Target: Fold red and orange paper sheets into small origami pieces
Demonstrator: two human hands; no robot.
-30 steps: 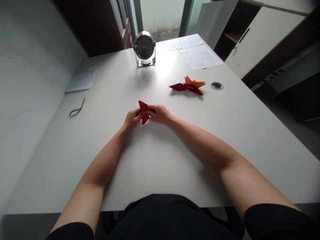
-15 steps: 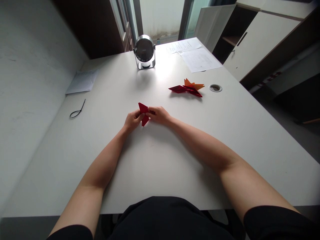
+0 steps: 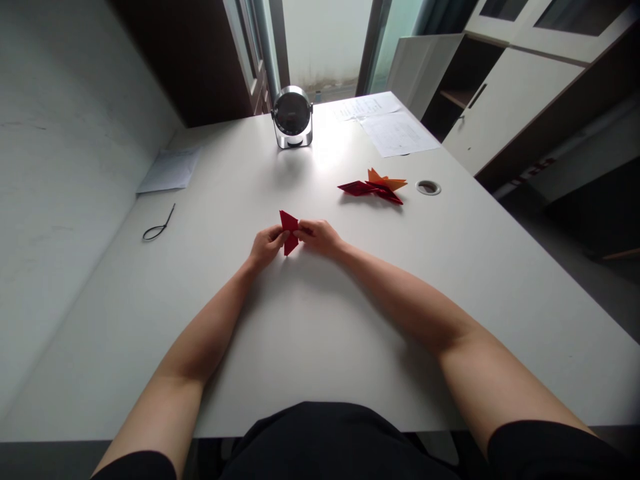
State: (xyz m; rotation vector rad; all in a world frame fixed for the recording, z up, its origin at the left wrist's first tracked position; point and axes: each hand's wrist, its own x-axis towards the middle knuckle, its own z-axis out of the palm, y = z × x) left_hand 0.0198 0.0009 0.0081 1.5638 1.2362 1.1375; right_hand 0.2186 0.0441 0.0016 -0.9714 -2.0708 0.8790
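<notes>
A piece of folded red paper with pointed ends is held between my two hands above the white table. My left hand pinches its left side, the thumb lying across the front. On its right side, my right hand grips the edge between thumb and curled fingers. The middle of the paper is partly covered by my fingertips. Farther off to the right lie folded dark red paper pieces and a folded orange paper piece, overlapping one another.
A round black-and-silver device on a stand is at the back. Paper sheets lie at the back right, near a round cable hole. On the left are a black cable tie and a flat whitish packet by the wall.
The whole view has shifted slightly, so the table's far objects appear lower. Both hands keep hold of the folded red paper, and my right fingers have shifted a little along its edge.
</notes>
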